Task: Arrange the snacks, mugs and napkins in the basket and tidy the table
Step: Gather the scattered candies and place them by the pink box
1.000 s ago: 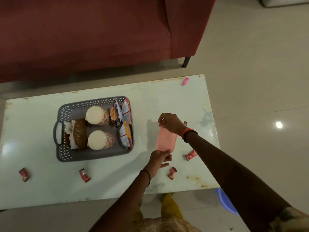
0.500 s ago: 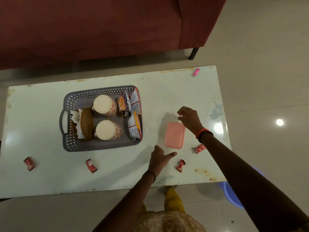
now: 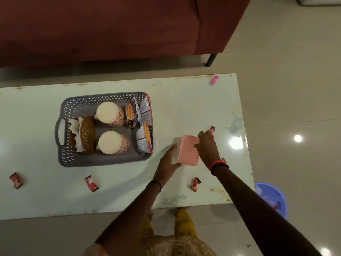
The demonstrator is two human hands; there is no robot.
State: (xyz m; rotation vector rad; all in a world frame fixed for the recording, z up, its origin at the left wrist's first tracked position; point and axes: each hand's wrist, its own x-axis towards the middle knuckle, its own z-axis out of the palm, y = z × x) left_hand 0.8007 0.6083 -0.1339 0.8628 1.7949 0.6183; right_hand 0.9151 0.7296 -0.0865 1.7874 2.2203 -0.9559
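- While it's bracketed from both sides, the pink rectangular plastic box (image 3: 188, 152) sits flat on the pale glossy table (image 3: 110, 191), just right of the grey perforated plastic basket (image 3: 103, 160).
- left hand (image 3: 166, 163) has straight fingers pressed along its left long edge; right hand (image 3: 207, 146) curls over the right edge, thumb on top, gripping it.
- long axis points away from the person and the basket's off to the left, so the left hand is nearer it.
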